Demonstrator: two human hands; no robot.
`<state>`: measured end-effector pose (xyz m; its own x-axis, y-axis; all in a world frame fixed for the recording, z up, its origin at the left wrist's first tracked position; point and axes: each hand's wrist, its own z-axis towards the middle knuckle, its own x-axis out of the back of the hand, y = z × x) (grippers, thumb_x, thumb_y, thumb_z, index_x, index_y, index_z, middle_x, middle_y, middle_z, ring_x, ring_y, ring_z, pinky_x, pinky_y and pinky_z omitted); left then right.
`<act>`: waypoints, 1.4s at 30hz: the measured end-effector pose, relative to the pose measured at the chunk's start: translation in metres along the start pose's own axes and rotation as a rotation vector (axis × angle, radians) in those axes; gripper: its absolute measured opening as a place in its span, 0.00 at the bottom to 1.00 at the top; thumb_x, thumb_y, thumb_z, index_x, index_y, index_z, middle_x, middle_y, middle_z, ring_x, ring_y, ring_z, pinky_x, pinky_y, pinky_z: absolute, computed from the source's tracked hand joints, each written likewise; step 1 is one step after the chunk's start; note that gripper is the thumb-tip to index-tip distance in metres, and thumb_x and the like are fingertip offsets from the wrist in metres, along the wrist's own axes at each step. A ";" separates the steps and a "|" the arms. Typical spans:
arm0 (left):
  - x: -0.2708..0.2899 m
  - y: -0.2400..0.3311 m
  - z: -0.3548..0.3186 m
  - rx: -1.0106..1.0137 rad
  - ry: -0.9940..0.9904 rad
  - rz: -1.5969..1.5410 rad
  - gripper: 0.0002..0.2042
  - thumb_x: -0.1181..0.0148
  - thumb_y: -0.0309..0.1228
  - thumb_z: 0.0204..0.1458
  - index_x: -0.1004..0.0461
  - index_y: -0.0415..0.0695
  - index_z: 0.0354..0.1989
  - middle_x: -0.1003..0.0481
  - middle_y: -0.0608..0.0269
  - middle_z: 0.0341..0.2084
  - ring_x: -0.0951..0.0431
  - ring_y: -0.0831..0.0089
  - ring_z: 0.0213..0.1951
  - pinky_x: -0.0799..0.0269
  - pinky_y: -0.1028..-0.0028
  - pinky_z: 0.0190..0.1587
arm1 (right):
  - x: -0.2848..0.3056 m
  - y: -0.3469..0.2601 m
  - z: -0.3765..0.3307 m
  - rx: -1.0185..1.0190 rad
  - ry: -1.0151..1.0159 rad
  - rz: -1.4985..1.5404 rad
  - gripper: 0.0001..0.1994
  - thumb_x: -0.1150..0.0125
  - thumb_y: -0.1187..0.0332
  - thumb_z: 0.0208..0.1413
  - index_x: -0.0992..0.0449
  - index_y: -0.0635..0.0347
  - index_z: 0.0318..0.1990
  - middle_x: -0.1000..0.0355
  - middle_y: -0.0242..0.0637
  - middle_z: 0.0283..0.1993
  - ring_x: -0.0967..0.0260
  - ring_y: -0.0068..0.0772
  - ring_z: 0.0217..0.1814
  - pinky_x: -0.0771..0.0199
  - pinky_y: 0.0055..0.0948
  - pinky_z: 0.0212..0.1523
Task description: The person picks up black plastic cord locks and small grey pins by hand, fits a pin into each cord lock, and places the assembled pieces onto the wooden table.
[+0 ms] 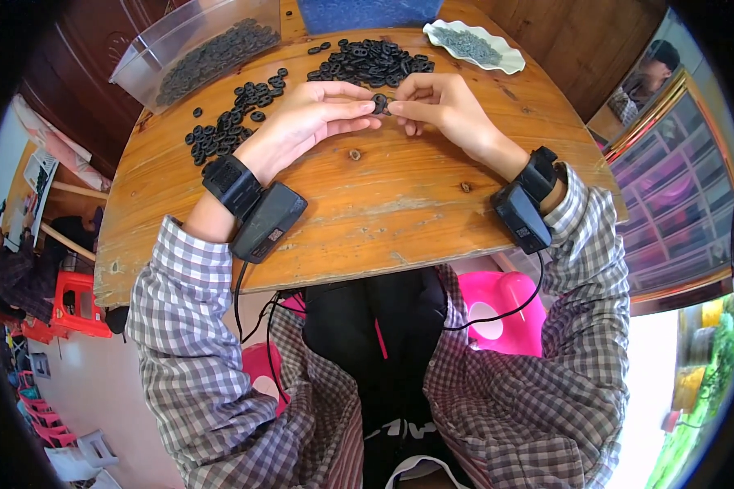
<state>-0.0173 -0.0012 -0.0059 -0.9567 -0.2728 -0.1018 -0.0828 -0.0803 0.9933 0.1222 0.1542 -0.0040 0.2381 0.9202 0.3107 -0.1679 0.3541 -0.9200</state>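
Above the middle of the table, my left hand (pixel 314 114) pinches a small black plastic piece (pixel 380 103) between thumb and fingertips. It looks like two joined rings. My right hand (pixel 440 106) is closed at the piece's right side, thumb against forefinger; whatever lies between those fingertips is too small to make out. Just beyond both hands is a heap of black double-ring pieces (pixel 367 61). A looser spread of small black ring pieces (pixel 220 134) lies left of my left hand.
A clear plastic bin (pixel 212 61) of black pieces stands far left, beside a blue container (pixel 371 15). At the far right a white scalloped dish (pixel 506 59) holds tiny grey parts. Cables hang from black devices (pixel 271 220) on my wrists. A drawer cabinet (pixel 669 179) stands right.
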 end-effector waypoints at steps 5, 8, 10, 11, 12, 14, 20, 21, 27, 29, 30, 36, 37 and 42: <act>-0.001 0.001 0.001 -0.010 0.023 -0.016 0.13 0.45 0.25 0.49 0.33 0.30 0.41 0.28 0.52 0.36 0.25 0.67 0.40 0.29 0.79 0.45 | 0.001 -0.001 -0.001 -0.009 -0.005 -0.011 0.07 0.43 0.70 0.49 0.30 0.63 0.26 0.33 0.31 0.21 0.36 0.18 0.22 0.39 0.16 0.23; -0.002 0.003 -0.001 -0.014 0.032 0.000 0.13 0.45 0.24 0.49 0.33 0.30 0.40 0.28 0.52 0.36 0.25 0.67 0.39 0.29 0.79 0.44 | 0.000 0.000 0.000 0.009 -0.011 0.006 0.07 0.43 0.70 0.49 0.30 0.64 0.26 0.33 0.31 0.21 0.36 0.18 0.22 0.39 0.16 0.23; -0.002 0.003 -0.001 -0.013 0.033 0.007 0.12 0.45 0.24 0.48 0.33 0.30 0.40 0.28 0.51 0.35 0.25 0.67 0.39 0.29 0.79 0.44 | -0.001 -0.001 0.000 0.003 -0.012 0.017 0.07 0.43 0.70 0.49 0.30 0.64 0.25 0.33 0.32 0.21 0.36 0.18 0.22 0.38 0.16 0.23; -0.003 0.003 0.000 -0.006 0.028 0.021 0.12 0.44 0.24 0.48 0.32 0.30 0.39 0.28 0.52 0.35 0.25 0.67 0.38 0.28 0.80 0.43 | 0.000 0.000 -0.001 -0.004 -0.011 0.029 0.07 0.43 0.70 0.49 0.30 0.64 0.25 0.33 0.32 0.21 0.36 0.18 0.22 0.38 0.16 0.23; -0.003 0.003 0.000 0.001 0.023 0.036 0.12 0.44 0.24 0.48 0.32 0.30 0.38 0.27 0.52 0.34 0.25 0.67 0.38 0.28 0.80 0.43 | 0.000 0.000 -0.001 -0.005 -0.011 0.028 0.07 0.43 0.70 0.49 0.30 0.64 0.25 0.33 0.32 0.21 0.36 0.18 0.22 0.38 0.16 0.23; -0.005 0.004 0.000 0.007 0.028 0.049 0.11 0.44 0.24 0.48 0.32 0.30 0.38 0.27 0.52 0.34 0.24 0.67 0.37 0.28 0.80 0.43 | 0.000 -0.001 -0.003 -0.010 -0.010 0.055 0.07 0.43 0.70 0.49 0.30 0.64 0.25 0.33 0.32 0.21 0.36 0.19 0.22 0.37 0.16 0.24; -0.004 0.003 -0.001 0.002 0.059 0.072 0.09 0.44 0.23 0.47 0.31 0.31 0.36 0.27 0.51 0.32 0.24 0.67 0.36 0.28 0.79 0.42 | -0.007 0.002 -0.003 -0.022 -0.008 0.131 0.06 0.45 0.72 0.51 0.30 0.65 0.27 0.32 0.33 0.22 0.36 0.19 0.22 0.36 0.17 0.24; -0.005 0.002 0.000 0.002 0.076 0.063 0.09 0.44 0.23 0.47 0.31 0.31 0.36 0.27 0.51 0.32 0.24 0.67 0.35 0.27 0.79 0.42 | -0.008 0.003 -0.003 -0.022 -0.008 0.132 0.06 0.45 0.72 0.51 0.30 0.65 0.27 0.32 0.33 0.22 0.36 0.19 0.22 0.36 0.17 0.24; -0.007 0.000 0.001 -0.023 0.075 -0.008 0.09 0.45 0.22 0.48 0.31 0.32 0.37 0.28 0.53 0.32 0.25 0.68 0.36 0.28 0.79 0.42 | -0.005 0.001 -0.002 -0.024 0.009 0.164 0.06 0.44 0.72 0.51 0.30 0.66 0.28 0.31 0.34 0.23 0.35 0.19 0.23 0.35 0.18 0.26; -0.005 -0.001 0.003 -0.033 0.072 -0.009 0.09 0.45 0.22 0.48 0.31 0.32 0.37 0.28 0.53 0.32 0.25 0.69 0.36 0.28 0.79 0.41 | -0.003 -0.004 -0.001 0.054 0.027 -0.210 0.07 0.42 0.71 0.49 0.30 0.66 0.33 0.30 0.35 0.29 0.33 0.20 0.29 0.33 0.18 0.28; -0.003 -0.002 0.003 -0.043 0.068 -0.009 0.08 0.45 0.22 0.48 0.31 0.32 0.36 0.28 0.54 0.32 0.25 0.70 0.35 0.28 0.79 0.41 | -0.003 -0.005 0.000 0.053 0.026 -0.210 0.07 0.42 0.71 0.49 0.30 0.66 0.33 0.30 0.35 0.29 0.33 0.20 0.29 0.33 0.18 0.28; -0.010 0.005 -0.001 -0.039 0.065 0.132 0.17 0.45 0.21 0.47 0.40 0.34 0.45 0.27 0.53 0.29 0.25 0.73 0.32 0.28 0.79 0.38 | -0.002 -0.009 -0.001 0.626 -0.013 -0.627 0.20 0.35 0.73 0.38 0.30 0.61 0.43 0.31 0.37 0.41 0.32 0.31 0.35 0.31 0.26 0.33; -0.011 0.007 -0.001 -0.039 0.063 0.130 0.17 0.45 0.21 0.47 0.40 0.34 0.45 0.27 0.53 0.29 0.25 0.73 0.32 0.28 0.79 0.38 | -0.001 -0.006 -0.001 0.624 -0.013 -0.629 0.20 0.35 0.73 0.38 0.30 0.61 0.43 0.31 0.37 0.41 0.32 0.31 0.35 0.31 0.26 0.33; -0.016 0.011 -0.002 -0.034 0.001 0.325 0.19 0.44 0.20 0.47 0.44 0.39 0.46 0.27 0.57 0.26 0.27 0.76 0.27 0.32 0.80 0.33 | 0.000 -0.008 -0.004 0.692 -0.095 -0.703 0.18 0.34 0.72 0.36 0.29 0.63 0.38 0.32 0.40 0.36 0.34 0.39 0.36 0.33 0.29 0.36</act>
<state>-0.0022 0.0005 0.0061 -0.9311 -0.2907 0.2205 0.2365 -0.0207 0.9714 0.1277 0.1504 0.0027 0.4251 0.4619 0.7784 -0.5465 0.8165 -0.1861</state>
